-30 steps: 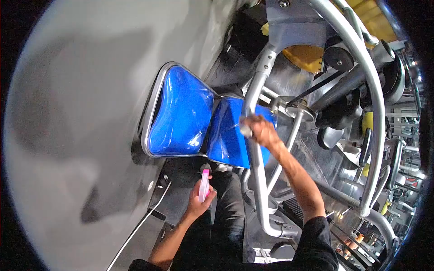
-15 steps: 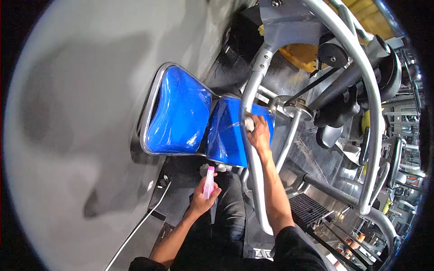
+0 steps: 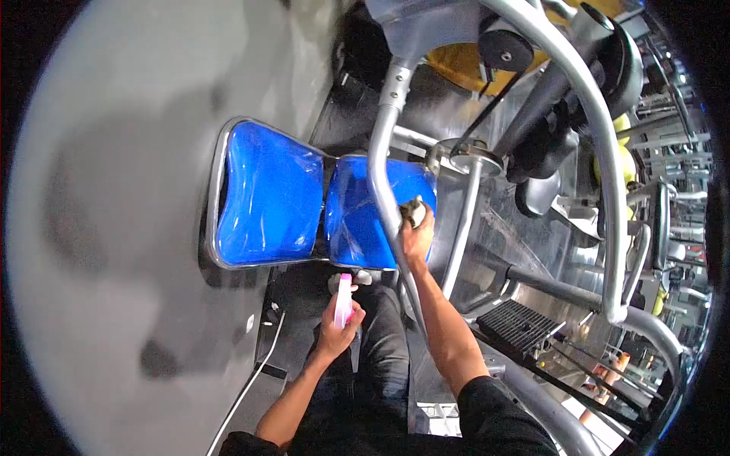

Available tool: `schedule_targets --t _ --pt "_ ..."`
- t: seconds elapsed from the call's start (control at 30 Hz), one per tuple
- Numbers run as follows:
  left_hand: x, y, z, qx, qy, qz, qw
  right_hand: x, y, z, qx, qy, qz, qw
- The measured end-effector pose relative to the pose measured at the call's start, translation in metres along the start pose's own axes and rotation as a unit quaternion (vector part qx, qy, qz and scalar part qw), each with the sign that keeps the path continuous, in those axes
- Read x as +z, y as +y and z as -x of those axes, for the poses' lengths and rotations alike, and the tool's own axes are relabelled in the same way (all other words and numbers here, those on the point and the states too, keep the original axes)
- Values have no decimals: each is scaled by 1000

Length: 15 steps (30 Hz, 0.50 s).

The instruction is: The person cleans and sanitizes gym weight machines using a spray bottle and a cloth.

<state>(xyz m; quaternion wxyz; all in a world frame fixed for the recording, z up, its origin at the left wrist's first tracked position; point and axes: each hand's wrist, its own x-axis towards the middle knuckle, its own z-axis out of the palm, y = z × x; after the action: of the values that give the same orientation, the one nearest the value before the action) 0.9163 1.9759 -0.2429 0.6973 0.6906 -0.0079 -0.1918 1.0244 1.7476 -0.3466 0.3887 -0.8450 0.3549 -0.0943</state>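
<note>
In my left hand (image 3: 340,327) is a spray bottle (image 3: 344,300) with a pink top and a clear-pink body, the fingers wrapped round it. My right hand (image 3: 417,235) grips a crumpled, pale cloth (image 3: 413,212) with dark stains, right beside the curved silver tube (image 3: 385,194) of a machine. Below the cloth and tube lies the blue seat cushion (image 3: 351,209) of a chair, shiny as if under clear plastic. The chair's blue backrest (image 3: 274,194), edged in metal, stands against the grey wall.
A large silver frame tube (image 3: 601,121) arches over the right side. Black pads (image 3: 538,194) and a round pulley (image 3: 506,52) hang beyond it. A black grated step (image 3: 518,325) sits lower right. A white cable (image 3: 255,380) runs along the floor by the wall (image 3: 114,152).
My right hand has shifted with the cloth from on the tube to just beside it, over the seat. The view has moved so the machine and chair appear further left.
</note>
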Motion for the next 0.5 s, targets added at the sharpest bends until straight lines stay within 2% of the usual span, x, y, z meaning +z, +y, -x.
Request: schedule_targets --t 0.03,0.23,0.33,0.5 --pt "2 0 0 -2 -4 -4 1000 -3 -3 2 -33 -3 27 999" --pt "8 1 -4 12 -24 -18 999 -5 -11 5 -16 11 19 1000" --pt "7 -1 -5 41 -27 -33 998 -4 -11 6 -70 29 9 997" --pt "3 -3 -1 5 -23 -3 1000 -2 -8 5 -73 40 -2 997"
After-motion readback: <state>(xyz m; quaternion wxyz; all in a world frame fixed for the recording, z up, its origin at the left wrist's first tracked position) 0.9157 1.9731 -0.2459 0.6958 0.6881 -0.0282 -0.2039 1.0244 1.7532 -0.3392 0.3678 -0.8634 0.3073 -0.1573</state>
